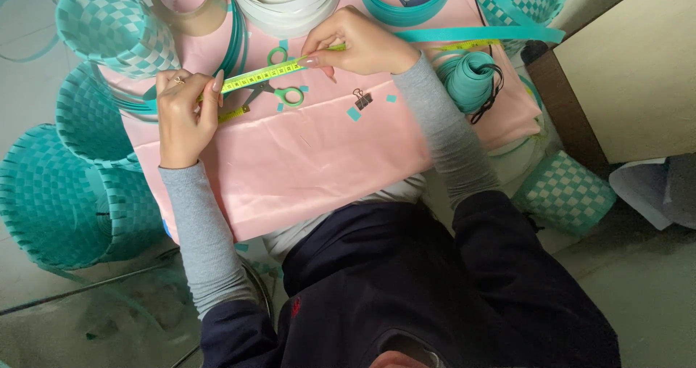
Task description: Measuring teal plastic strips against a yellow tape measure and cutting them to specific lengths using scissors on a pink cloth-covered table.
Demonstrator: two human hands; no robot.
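Left hand [183,114] pinching one end of yellow-green measuring tape [264,74], right hand [357,43] pinching other; tape taut over pink satin-covered surface [319,165], across green-handled scissors [279,85]. Small black binder clip [362,98], probably, just beside.

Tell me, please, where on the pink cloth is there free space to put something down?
The near half of the pink cloth is bare, between the left hand, the binder clip and the front edge. The far part is crowded: tape measure, scissors, right hand, teal strap coil, tape roll, small teal scraps.
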